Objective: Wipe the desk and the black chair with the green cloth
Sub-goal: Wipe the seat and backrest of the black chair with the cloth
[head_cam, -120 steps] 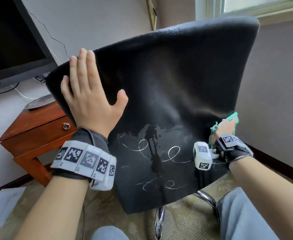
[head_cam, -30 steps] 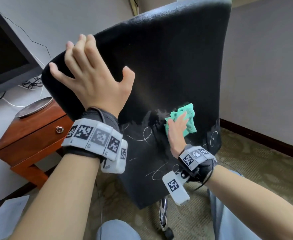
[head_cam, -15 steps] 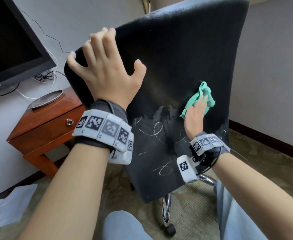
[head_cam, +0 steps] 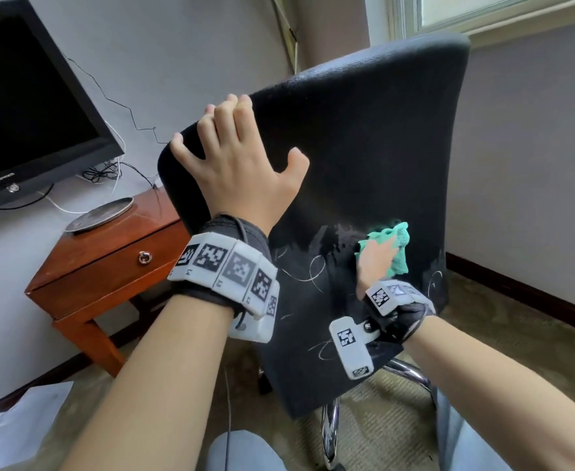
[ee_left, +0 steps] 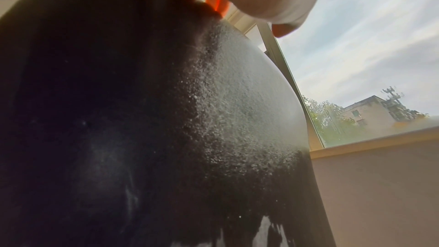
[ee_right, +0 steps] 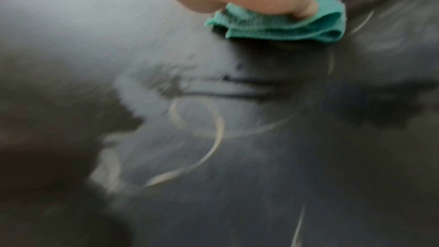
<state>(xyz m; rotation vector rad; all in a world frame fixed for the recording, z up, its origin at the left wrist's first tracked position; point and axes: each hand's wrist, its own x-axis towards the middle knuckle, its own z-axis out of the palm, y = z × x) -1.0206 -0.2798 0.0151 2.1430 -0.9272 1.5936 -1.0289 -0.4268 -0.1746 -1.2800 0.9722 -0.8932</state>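
My left hand (head_cam: 241,171) grips the upper corner of the black chair (head_cam: 364,158) at 10 o'clock on the backrest, fingers curled over its edge, thumb splayed on the rear face. My right hand (head_cam: 376,263) presses the bunched green cloth (head_cam: 396,249) flat against the backrest at 4 o'clock, fingers laid over it; how far they curl, I cannot tell. White scribble marks (head_cam: 309,273) lie just beside the cloth, toward 8 o'clock. The wooden desk (head_cam: 109,263) stands at 9 o'clock of the chair.

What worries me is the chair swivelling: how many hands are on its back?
2. The left hand holds the black chair's upper left edge; the right hand presses the green cloth against its lower right.
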